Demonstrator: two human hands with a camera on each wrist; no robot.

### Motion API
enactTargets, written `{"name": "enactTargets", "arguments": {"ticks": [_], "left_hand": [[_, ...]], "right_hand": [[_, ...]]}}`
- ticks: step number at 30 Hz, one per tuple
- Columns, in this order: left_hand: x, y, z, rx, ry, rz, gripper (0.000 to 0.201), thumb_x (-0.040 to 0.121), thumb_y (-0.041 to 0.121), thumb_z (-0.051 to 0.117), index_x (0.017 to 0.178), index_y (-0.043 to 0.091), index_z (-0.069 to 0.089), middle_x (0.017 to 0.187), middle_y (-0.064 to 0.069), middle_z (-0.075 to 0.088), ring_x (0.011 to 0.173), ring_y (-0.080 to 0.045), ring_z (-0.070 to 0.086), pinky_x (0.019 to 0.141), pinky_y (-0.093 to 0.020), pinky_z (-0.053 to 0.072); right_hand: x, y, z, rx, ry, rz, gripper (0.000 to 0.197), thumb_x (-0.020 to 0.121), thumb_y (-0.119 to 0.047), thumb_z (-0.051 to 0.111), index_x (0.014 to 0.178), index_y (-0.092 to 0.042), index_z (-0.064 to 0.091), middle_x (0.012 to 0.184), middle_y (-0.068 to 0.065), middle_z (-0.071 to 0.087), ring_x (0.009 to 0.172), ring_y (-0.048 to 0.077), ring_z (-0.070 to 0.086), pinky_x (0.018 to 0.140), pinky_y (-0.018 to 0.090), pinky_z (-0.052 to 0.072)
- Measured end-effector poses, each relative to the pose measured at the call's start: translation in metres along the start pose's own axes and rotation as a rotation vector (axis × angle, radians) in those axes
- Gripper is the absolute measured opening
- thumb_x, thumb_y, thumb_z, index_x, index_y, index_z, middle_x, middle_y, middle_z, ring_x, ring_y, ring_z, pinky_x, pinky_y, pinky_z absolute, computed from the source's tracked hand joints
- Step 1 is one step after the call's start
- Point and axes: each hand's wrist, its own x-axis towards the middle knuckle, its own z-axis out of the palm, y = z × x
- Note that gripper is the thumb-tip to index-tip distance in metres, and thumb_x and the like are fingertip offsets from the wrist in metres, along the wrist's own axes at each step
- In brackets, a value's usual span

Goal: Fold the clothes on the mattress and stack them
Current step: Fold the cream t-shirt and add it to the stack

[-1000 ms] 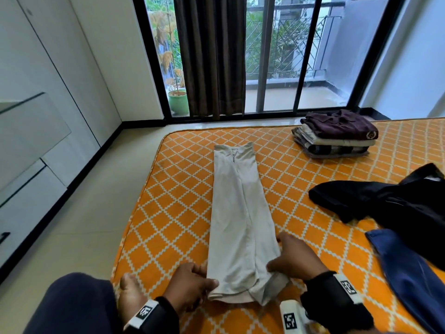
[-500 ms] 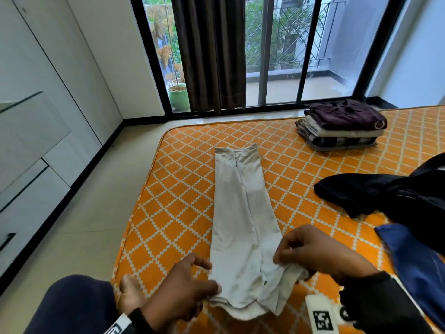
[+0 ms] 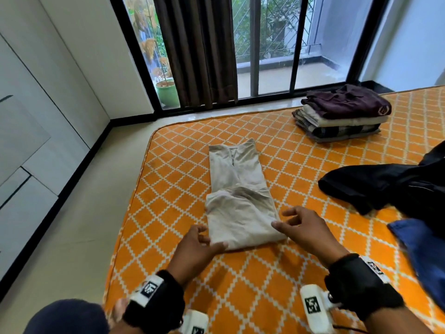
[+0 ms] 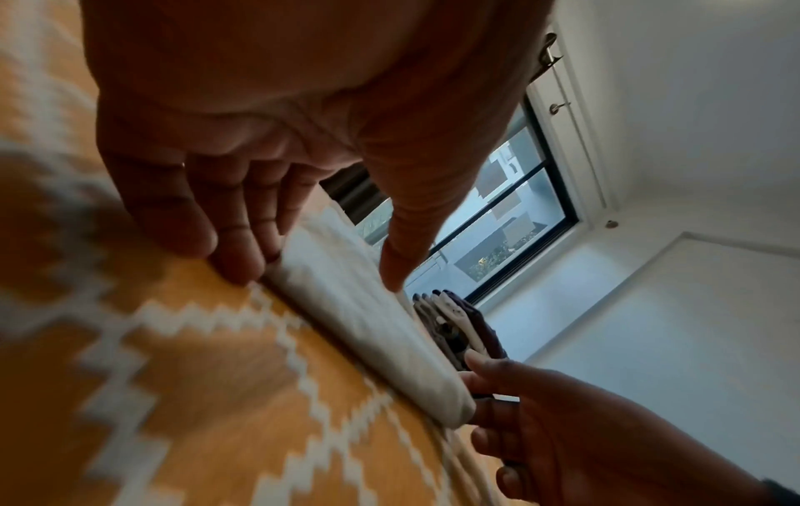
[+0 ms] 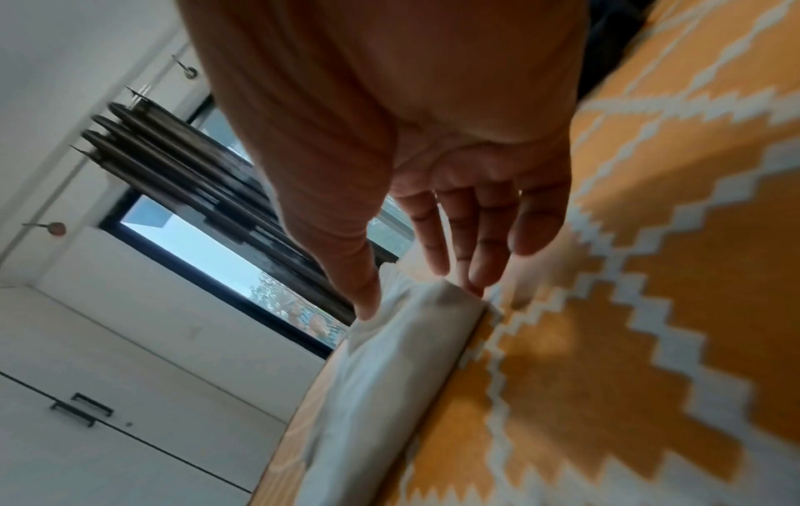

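Orange mattress (image 3: 240, 285) with a white lattice print, laid on a pale floor before a barred window and a dark curtain (image 3: 199, 49).

Item 1: beige garment (image 3: 240, 213). It lies directly ahead of both your hands. A second ago it stretched out as one long strip; now its near end is turned up over the middle, so it reads about a third shorter, with the collar end still single-layered beyond your fingertips. Judgement: first cross-fold is done; one more fold toward the collar should finish it.

Item 2: your left hand (image 3: 195, 251). Fingers relaxed and spread, gripping nothing. The fingertips (image 4: 233, 267) touch the near left corner of the fold and the thumb rests on top of it, as the left wrist view shows.

Item 3: your right hand (image 3: 305, 232). Loose and spread, holding nothing; the thumb tip sits on the near right corner, fingers beside it on the mattress side. Half a second ago it pinched the hem; that hold has gone.

Item 4: stack of folded clothes (image 3: 342, 116), far ahead and to the right of your right hand, a maroon piece on top. Destination for item 1, by my reading.

Item 5: black garment (image 3: 385, 184) and blue garment (image 3: 428, 249), to the right of your right hand, both unfolded and waiting.
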Motion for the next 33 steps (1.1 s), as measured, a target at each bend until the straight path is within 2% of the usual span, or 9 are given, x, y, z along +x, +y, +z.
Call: {"name": "enactTargets", "arguments": {"ticks": [4, 7, 11, 16, 19, 21, 24, 27, 33], "left_hand": [[0.012, -0.02, 0.009, 0.13, 0.072, -0.041, 0.046, 0.074, 0.051, 0.088, 0.103, 0.024, 0.065, 0.092, 0.007, 0.072, 0.083, -0.012, 0.068, 0.075, -0.034, 0.056], [0.017, -0.016, 0.01, 0.064, 0.079, -0.044, 0.029, 0.077, 0.041, 0.088, 0.08, 0.02, 0.069, 0.074, 0.005, 0.071, 0.065, -0.014, 0.063, 0.064, -0.032, 0.05], [0.016, -0.016, 0.009, -0.041, 0.052, -0.078, 0.038, 0.079, 0.027, 0.088, 0.055, 0.019, 0.059, 0.051, 0.01, 0.058, 0.045, -0.006, 0.046, 0.056, -0.028, 0.039], [-0.005, -0.006, -0.006, -0.172, -0.005, -0.073, 0.016, 0.088, 0.012, 0.078, 0.074, 0.006, 0.072, 0.06, -0.004, 0.066, 0.044, -0.008, 0.053, 0.042, -0.02, 0.04], [-0.013, -0.01, -0.021, -0.165, -0.069, -0.094, 0.015, 0.092, 0.005, 0.073, 0.077, 0.002, 0.069, 0.056, -0.006, 0.062, 0.044, -0.017, 0.057, 0.044, -0.028, 0.047], [-0.016, -0.015, -0.025, -0.098, -0.106, -0.099, 0.017, 0.09, 0.003, 0.074, 0.075, 0.004, 0.066, 0.052, -0.003, 0.06, 0.044, -0.018, 0.055, 0.048, -0.03, 0.049], [-0.023, -0.019, -0.027, 0.012, -0.15, -0.094, 0.021, 0.088, 0.004, 0.076, 0.071, 0.008, 0.065, 0.053, -0.003, 0.061, 0.048, -0.018, 0.051, 0.051, -0.028, 0.045], [-0.024, -0.027, -0.025, 0.135, -0.18, -0.082, 0.018, 0.086, 0.012, 0.079, 0.071, 0.007, 0.07, 0.057, -0.006, 0.063, 0.046, -0.014, 0.048, 0.05, -0.024, 0.039], [-0.022, -0.032, -0.025, 0.183, -0.195, -0.113, 0.025, 0.093, 0.021, 0.076, 0.073, 0.012, 0.064, 0.063, -0.006, 0.06, 0.047, -0.014, 0.05, 0.048, -0.021, 0.039]], "right_hand": [[0.005, 0.008, 0.012, -0.068, 0.066, 0.047, 0.042, 0.077, -0.057, 0.085, 0.097, -0.024, 0.069, 0.091, -0.005, 0.07, 0.08, 0.01, 0.066, 0.062, 0.029, 0.048], [0.007, 0.01, 0.013, -0.037, 0.097, 0.037, 0.03, 0.077, -0.048, 0.088, 0.082, -0.022, 0.075, 0.087, -0.005, 0.072, 0.078, 0.01, 0.064, 0.059, 0.028, 0.043], [0.005, 0.012, 0.01, 0.093, -0.055, 0.073, 0.025, 0.079, -0.028, 0.09, 0.073, -0.007, 0.078, 0.06, -0.004, 0.068, 0.048, 0.005, 0.053, 0.051, 0.025, 0.04], [-0.001, 0.003, -0.008, 0.32, -0.056, 0.024, 0.03, 0.087, -0.006, 0.078, 0.072, 0.014, 0.061, 0.061, 0.015, 0.052, 0.051, 0.019, 0.034, 0.042, 0.025, 0.027], [-0.003, 0.005, -0.01, 0.39, -0.039, 0.058, 0.036, 0.087, 0.001, 0.07, 0.062, -0.004, 0.045, 0.057, 0.013, 0.048, 0.054, 0.019, 0.028, 0.046, 0.026, 0.02], [-0.006, 0.008, -0.01, 0.358, -0.095, 0.082, 0.045, 0.089, 0.002, 0.066, 0.06, -0.014, 0.036, 0.061, 0.013, 0.065, 0.052, 0.018, 0.025, 0.046, 0.025, 0.018], [-0.014, 0.005, -0.01, 0.188, -0.271, 0.132, 0.035, 0.092, -0.011, 0.07, 0.066, -0.012, 0.046, 0.078, 0.016, 0.076, 0.048, 0.016, 0.032, 0.045, 0.023, 0.021], [-0.019, 0.002, -0.001, 0.054, -0.327, 0.191, 0.035, 0.08, -0.03, 0.09, 0.085, -0.009, 0.063, 0.067, 0.007, 0.07, 0.043, 0.015, 0.051, 0.037, 0.02, 0.029], [-0.02, -0.003, 0.003, -0.098, -0.32, 0.14, 0.045, 0.074, -0.012, 0.094, 0.108, -0.012, 0.065, 0.082, 0.004, 0.064, 0.059, 0.015, 0.06, 0.038, 0.019, 0.039]]}}
